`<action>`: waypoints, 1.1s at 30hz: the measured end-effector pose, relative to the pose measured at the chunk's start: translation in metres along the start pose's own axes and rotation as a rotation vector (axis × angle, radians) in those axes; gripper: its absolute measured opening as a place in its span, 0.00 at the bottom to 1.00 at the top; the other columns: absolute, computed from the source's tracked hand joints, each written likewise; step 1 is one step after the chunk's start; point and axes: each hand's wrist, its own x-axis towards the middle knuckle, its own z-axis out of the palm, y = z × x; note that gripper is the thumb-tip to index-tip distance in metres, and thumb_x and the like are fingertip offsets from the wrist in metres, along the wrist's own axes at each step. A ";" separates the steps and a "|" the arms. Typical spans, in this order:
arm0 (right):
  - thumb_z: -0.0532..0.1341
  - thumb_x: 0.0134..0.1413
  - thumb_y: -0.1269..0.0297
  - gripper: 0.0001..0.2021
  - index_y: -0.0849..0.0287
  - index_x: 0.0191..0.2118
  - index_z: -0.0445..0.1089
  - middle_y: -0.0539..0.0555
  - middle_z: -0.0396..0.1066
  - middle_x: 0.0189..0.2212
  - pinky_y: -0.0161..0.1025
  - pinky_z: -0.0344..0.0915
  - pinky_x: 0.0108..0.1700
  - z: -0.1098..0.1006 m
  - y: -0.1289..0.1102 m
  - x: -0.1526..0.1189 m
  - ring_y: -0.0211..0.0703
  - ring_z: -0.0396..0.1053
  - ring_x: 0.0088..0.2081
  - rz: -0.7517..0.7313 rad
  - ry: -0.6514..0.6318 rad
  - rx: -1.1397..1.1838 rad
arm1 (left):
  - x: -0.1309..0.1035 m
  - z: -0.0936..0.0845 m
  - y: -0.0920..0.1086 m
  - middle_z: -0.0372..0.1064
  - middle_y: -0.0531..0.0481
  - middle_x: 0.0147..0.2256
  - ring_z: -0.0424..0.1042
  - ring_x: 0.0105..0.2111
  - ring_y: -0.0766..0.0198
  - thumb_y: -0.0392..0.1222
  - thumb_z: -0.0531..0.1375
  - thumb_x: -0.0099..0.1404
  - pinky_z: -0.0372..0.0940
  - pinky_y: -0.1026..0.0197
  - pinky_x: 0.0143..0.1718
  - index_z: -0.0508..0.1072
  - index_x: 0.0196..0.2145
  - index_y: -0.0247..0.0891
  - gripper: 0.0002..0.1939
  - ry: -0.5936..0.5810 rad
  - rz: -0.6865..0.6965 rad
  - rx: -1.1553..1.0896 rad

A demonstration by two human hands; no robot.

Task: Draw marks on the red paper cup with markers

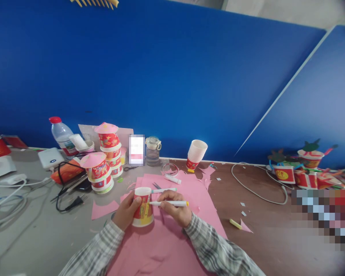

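Note:
My left hand (127, 209) is wrapped round the side of a red and white paper cup (143, 212), which has yellow colouring near its lower band. In my right hand (176, 211) is a white marker (175, 203) with a yellow end, its tip at the cup's right side. Pink paper (172, 245) lies beneath both hands. Just behind the cup rests a marker with a pale green end (166, 190). Scissors (156, 186) show partly there, and a capped white marker (173, 179) lies farther back.
Stacked cups with pink paper cone tops (99, 170) stand at the left, near a red-capped bottle (62, 134) and cables. A glass jar (153, 153) and a leaning stack of paper cups (196, 153) are at the back. Decorated cups (284, 174) and a white cable (258, 197) lie right.

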 end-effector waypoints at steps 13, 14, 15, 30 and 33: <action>0.62 0.41 0.68 0.04 0.57 0.27 0.73 0.48 0.69 0.20 0.32 0.58 0.24 0.005 -0.001 0.001 0.38 0.61 0.21 0.018 -0.024 0.039 | -0.001 0.001 0.003 0.69 0.53 0.24 0.68 0.31 0.56 0.69 0.54 0.39 0.64 0.57 0.33 0.70 0.29 0.39 0.31 -0.001 0.012 -0.007; 0.62 0.41 0.68 0.04 0.57 0.27 0.73 0.48 0.69 0.20 0.32 0.58 0.24 0.005 -0.001 0.001 0.38 0.61 0.21 0.018 -0.023 0.039 | -0.001 0.002 0.004 0.69 0.53 0.24 0.68 0.31 0.56 0.69 0.54 0.39 0.64 0.57 0.33 0.70 0.29 0.39 0.31 -0.002 0.009 -0.009; 0.62 0.41 0.69 0.04 0.57 0.27 0.73 0.48 0.69 0.20 0.32 0.58 0.24 0.005 -0.001 0.001 0.38 0.61 0.21 0.017 -0.021 0.038 | -0.001 0.002 0.004 0.69 0.53 0.25 0.68 0.32 0.56 0.69 0.54 0.39 0.64 0.57 0.34 0.70 0.29 0.39 0.31 -0.002 0.006 -0.011; 0.62 0.41 0.69 0.03 0.57 0.27 0.73 0.48 0.69 0.20 0.32 0.59 0.24 0.006 0.001 0.000 0.39 0.62 0.22 0.003 0.004 0.028 | -0.003 0.003 0.007 0.69 0.54 0.24 0.67 0.31 0.57 0.68 0.56 0.37 0.63 0.59 0.32 0.70 0.28 0.40 0.30 0.033 -0.020 -0.055; 0.62 0.41 0.70 0.03 0.57 0.27 0.73 0.48 0.69 0.19 0.32 0.59 0.23 0.006 0.001 0.000 0.39 0.62 0.22 0.010 0.007 0.044 | -0.004 0.004 0.004 0.69 0.54 0.26 0.67 0.31 0.57 0.67 0.58 0.37 0.63 0.59 0.32 0.70 0.30 0.39 0.31 0.022 -0.042 -0.103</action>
